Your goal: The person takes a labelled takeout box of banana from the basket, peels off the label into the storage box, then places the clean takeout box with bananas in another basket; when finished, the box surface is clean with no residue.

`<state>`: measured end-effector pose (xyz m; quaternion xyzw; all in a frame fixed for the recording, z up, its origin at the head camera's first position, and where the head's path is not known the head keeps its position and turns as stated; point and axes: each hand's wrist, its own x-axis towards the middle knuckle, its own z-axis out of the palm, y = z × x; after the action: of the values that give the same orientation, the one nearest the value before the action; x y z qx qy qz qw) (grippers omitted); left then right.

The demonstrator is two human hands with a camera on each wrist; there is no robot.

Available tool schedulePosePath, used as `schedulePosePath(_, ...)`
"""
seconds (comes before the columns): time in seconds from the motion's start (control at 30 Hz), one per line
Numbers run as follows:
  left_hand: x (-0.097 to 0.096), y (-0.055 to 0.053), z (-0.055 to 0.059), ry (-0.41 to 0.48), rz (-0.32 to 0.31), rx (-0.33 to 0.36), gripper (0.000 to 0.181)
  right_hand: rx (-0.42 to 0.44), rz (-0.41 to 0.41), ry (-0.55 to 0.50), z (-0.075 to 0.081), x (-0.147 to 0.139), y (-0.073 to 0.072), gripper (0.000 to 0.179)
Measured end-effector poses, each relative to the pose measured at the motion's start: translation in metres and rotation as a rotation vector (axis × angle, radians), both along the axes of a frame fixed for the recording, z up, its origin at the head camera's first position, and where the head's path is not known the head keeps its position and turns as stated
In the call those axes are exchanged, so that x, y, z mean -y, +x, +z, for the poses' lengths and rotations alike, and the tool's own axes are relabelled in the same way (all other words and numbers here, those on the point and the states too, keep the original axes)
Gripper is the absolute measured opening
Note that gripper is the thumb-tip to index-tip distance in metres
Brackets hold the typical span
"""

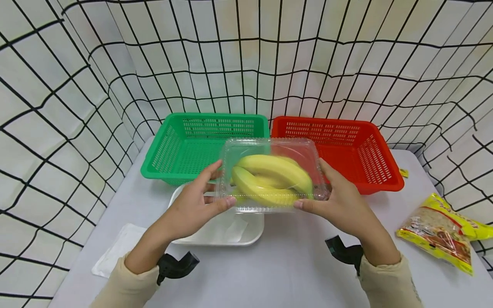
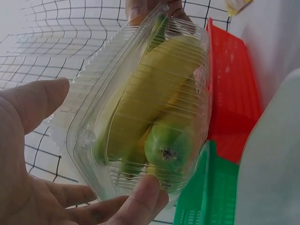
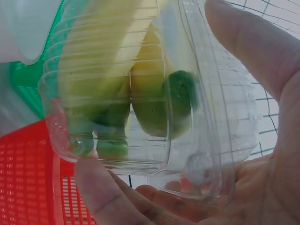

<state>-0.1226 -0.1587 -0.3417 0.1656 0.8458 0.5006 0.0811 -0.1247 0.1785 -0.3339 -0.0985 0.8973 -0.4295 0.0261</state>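
Note:
Between both hands is a clear plastic clamshell box (image 1: pixel 269 145) with yellow, green-tipped bananas (image 1: pixel 273 171) inside, its lid down over them. My left hand (image 1: pixel 192 209) grips the box's left end, thumb on the near edge and the other fingers spread along the side. At the opposite end my right hand (image 1: pixel 344 203) holds it the same way, thumb over the near corner. In the left wrist view the blunt green tip of one banana (image 2: pixel 168 145) faces the ribbed wall. The right wrist view shows green banana ends (image 3: pixel 112 145) behind the plastic, above a fingertip.
Behind the box stand a green basket (image 1: pixel 154 164) on the left and a red basket (image 1: pixel 385 184) on the right. A white tray (image 1: pixel 227 233) lies below the left hand, a flat white packet (image 1: pixel 121 250) beside it. At right is a yellow snack bag (image 1: pixel 443 233). Black netting (image 1: pixel 277 40) surrounds the table.

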Motion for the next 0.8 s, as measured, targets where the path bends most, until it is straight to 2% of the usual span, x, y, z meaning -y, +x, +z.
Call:
schedulePosePath(0.43,0.037,-0.041,0.019,-0.002,-0.002,0.013,0.084,0.022,0.053,-0.006,0.012,0.036,-0.05,0.11)
schedulePosePath(0.8,0.066,-0.078,0.02,0.061,0.012,0.091,0.086,0.065,0.095,-0.059,0.013,0.065,-0.091,0.103)
